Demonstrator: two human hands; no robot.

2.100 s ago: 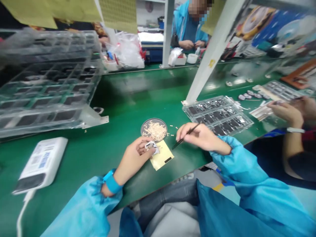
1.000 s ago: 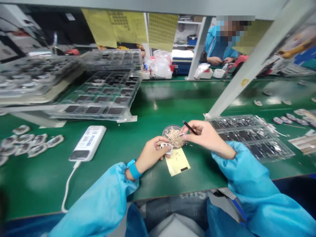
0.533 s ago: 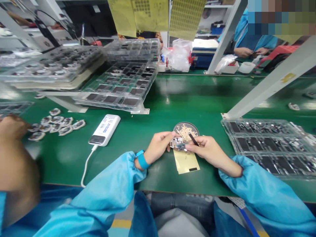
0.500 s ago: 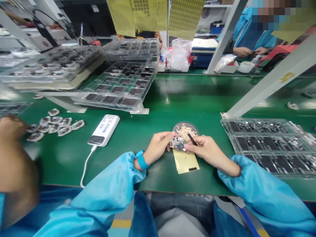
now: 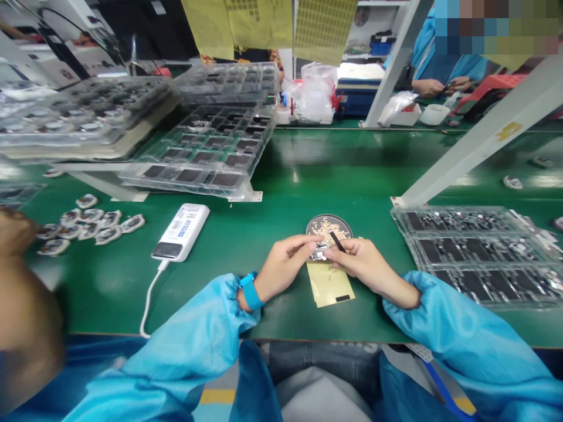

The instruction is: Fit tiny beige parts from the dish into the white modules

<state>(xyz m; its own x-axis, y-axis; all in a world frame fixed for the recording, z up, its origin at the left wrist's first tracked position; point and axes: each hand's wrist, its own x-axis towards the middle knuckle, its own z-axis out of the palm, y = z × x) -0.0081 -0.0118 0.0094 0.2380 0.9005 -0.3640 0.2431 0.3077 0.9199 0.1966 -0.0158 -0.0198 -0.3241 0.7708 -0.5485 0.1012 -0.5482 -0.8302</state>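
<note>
My left hand (image 5: pixel 281 266) is closed around a small white-and-metal part (image 5: pixel 317 252), held just above a yellow slip of paper (image 5: pixel 329 283) on the green table (image 5: pixel 308 176). My right hand (image 5: pixel 363 264) pinches dark tweezers (image 5: pixel 337 241) with the tips at the part. Both hands meet in front of a round dish (image 5: pixel 328 225) filled with tiny pale pieces. Both arms wear blue sleeves, and a blue band circles my left wrist.
Clear compartment trays (image 5: pixel 475 255) lie at the right, and more stacked trays (image 5: pixel 206 146) at the back left. A white power bank (image 5: pixel 180 231) with a cable lies left of my hands, beside several small round parts (image 5: pixel 88 220). Another person's arm (image 5: pixel 21 305) shows at far left; a slanted metal post (image 5: pixel 479 140) rises right.
The view swung left and then steadied. My right hand came from the dish with the tweezers and joined my left hand at the small part; both hands have since stayed almost still.
</note>
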